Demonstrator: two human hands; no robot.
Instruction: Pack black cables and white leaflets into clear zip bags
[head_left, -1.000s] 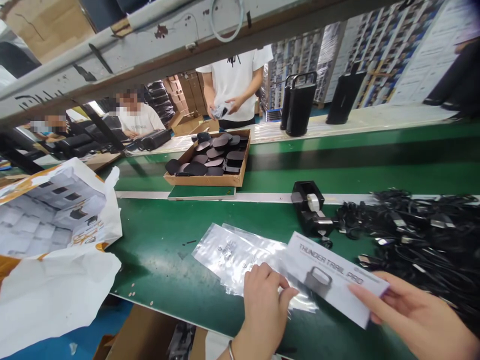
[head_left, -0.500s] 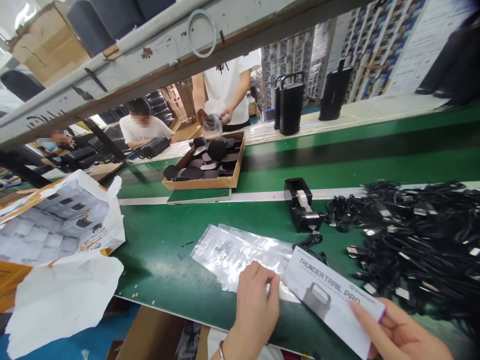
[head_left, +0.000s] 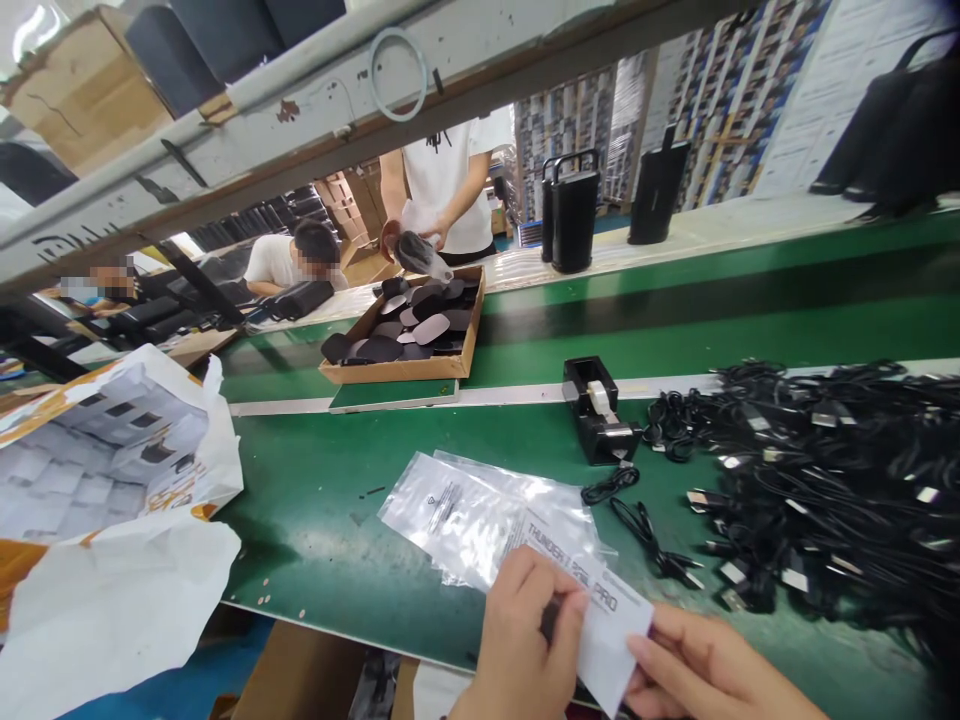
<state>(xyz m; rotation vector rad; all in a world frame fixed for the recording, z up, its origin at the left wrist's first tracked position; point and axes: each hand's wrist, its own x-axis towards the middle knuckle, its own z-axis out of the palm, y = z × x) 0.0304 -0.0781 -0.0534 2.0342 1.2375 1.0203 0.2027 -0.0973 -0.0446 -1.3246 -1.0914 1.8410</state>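
My right hand (head_left: 690, 660) grips the right end of a white printed booklet (head_left: 611, 645) lettered "THUNDERTRAIL PRO". Curled at the booklet's near side, my left hand (head_left: 529, 625) has its thumb and fingers pinched together at the edge of a clear plastic bag (head_left: 457, 505). Several such bags lie fanned on the green bench. The booklet's far end overlaps the bags; whether it is inside one or on top, I cannot tell. Past the booklet lie two loose coiled black cables (head_left: 652, 545).
A black tape dispenser (head_left: 600, 410) stands mid-bench. On the right spreads a heap of black cables (head_left: 817, 490). A cardboard tray (head_left: 397, 372) of dark oval pieces sits further back, near a person (head_left: 442, 190) holding a bag. At left is a torn paper package (head_left: 217, 440).
My right hand has moved left with the booklet, bringing it over the bags and close against my left hand. The two coiled cables now show fully.
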